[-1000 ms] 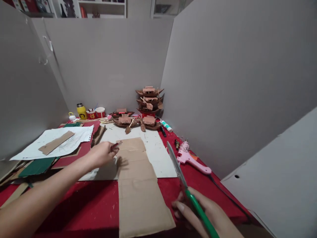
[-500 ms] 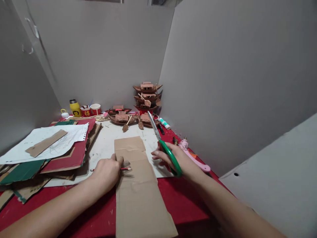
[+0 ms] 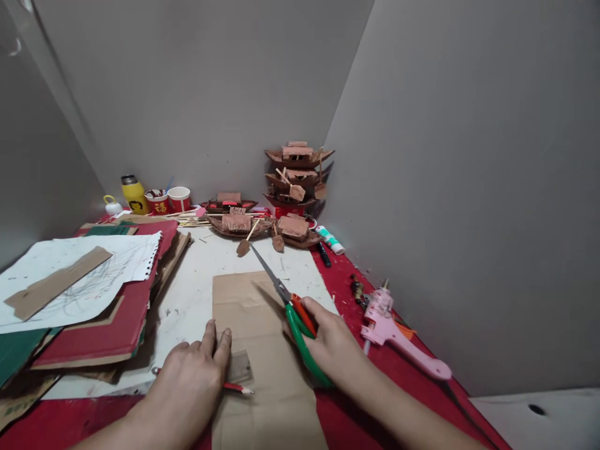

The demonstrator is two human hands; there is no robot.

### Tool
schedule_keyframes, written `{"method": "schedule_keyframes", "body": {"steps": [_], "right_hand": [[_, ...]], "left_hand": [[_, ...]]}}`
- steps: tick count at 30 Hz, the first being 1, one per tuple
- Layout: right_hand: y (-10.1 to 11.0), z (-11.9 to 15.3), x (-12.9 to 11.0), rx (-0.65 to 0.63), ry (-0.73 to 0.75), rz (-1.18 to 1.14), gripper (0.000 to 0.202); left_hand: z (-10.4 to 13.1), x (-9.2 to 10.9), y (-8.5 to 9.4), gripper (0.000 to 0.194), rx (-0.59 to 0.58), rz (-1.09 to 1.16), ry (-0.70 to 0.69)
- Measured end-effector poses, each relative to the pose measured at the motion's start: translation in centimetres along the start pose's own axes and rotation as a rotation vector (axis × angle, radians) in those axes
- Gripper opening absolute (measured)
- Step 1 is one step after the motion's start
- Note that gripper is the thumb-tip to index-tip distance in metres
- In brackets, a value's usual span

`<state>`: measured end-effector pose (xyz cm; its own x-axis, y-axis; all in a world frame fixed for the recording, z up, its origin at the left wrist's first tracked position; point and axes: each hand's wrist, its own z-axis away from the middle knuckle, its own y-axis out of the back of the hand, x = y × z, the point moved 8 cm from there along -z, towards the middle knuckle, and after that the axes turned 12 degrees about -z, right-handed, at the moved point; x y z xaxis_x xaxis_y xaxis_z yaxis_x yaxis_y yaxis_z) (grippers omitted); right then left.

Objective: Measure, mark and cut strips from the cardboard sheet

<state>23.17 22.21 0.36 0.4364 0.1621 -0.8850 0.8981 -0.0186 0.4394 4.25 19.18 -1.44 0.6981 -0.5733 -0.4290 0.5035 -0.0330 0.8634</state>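
Note:
My right hand (image 3: 335, 344) grips green-and-orange-handled scissors (image 3: 282, 290), its fingers around the handles. The blades look closed and point forward over a long brown cardboard strip (image 3: 269, 415). On the left edge of that strip lies my left hand (image 3: 187, 378), index finger and thumb stretched forward and the other fingers curled. A red pencil (image 3: 237, 388) passes beneath its palm and sticks out on both sides, seemingly held by the curled fingers. Beside the thumb, the end of a clear ruler (image 3: 241, 367) shows on the cardboard; the hand hides its middle.
Stacked cardboard sheets (image 3: 100, 331) with scribbled paper (image 3: 135, 256) lie left. At the back stand brown model boats (image 3: 300, 156), paper cups (image 3: 179, 199) and a yellow bottle (image 3: 134, 195). A pink glue gun (image 3: 398, 337) and glue tube (image 3: 330, 240) lie right, near the grey wall.
My right hand has brought the scissors from an upright hold at the right down over the cardboard, blades now slanting left. The view has shifted; the clear ruler shows more plainly beside my left hand.

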Motion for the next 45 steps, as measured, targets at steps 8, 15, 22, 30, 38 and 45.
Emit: {"method": "schedule_keyframes", "body": {"steps": [8, 15, 22, 30, 38, 45], "right_hand": [[0.0, -0.2, 0.3, -0.023, 0.006, 0.004, 0.011], [1.6, -0.2, 1.1, 0.056, -0.027, 0.088, 0.017], [4.4, -0.8, 3.0, 0.140, -0.145, 0.469, 0.019], [3.4, -0.3, 0.6, 0.156, -0.096, 0.675, 0.017], [2.5, -0.6, 1.7, 0.085, -0.124, 0.812, 0.027], [1.6, -0.9, -1.3, 0.019, 0.060, 0.816, 0.026]], "left_hand": [[0.1, 0.2, 0.2, 0.071, -0.015, 0.006, 0.008], [0.1, -0.9, 0.2, 0.064, -0.020, 0.052, 0.080], [0.8, -1.7, 1.5, 0.052, 0.094, 0.104, 0.106], [1.6, -1.8, 2.8, 0.029, 0.221, 0.183, 0.118], [2.1, -1.9, 2.7, 0.017, 0.257, 0.226, 0.123], [2.2, -1.7, 2.8, 0.017, 0.309, 0.272, 0.112]]}}
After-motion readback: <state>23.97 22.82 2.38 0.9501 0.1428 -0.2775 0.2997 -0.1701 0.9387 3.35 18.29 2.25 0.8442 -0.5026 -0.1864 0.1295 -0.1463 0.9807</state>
